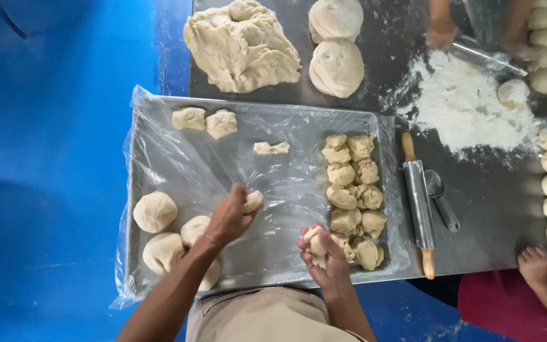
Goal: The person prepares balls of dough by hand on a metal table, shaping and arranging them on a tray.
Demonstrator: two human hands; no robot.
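Reading from the left, I see three smooth dough balls (155, 211) resting on the plastic-lined tray (159, 126), grouped at its near-left corner. My left hand (229, 216) sits just to the right of this group, above the third ball. Its fingers are curled around a small dough ball (252, 201), which protrudes from the fingertips toward the right and away from me. The piece is rounded, so I find no clear long axis. The smooth balls lie to the left of this hand and nearer to me, and the left hand is plainly the nearer one to them.

Further right, my right hand (320, 253) is raised at the tray's near edge, palm turned up, fingers closed around a rough dough lump (314, 242). Just beside it, to the right, stands the double row of uncut-looking rough pieces (351, 196), running away from me along the tray's right side. The right hand is nearest to that row's near end.

Beyond the tray lies a rolling pin (419, 202), its long axis pointing away from me.
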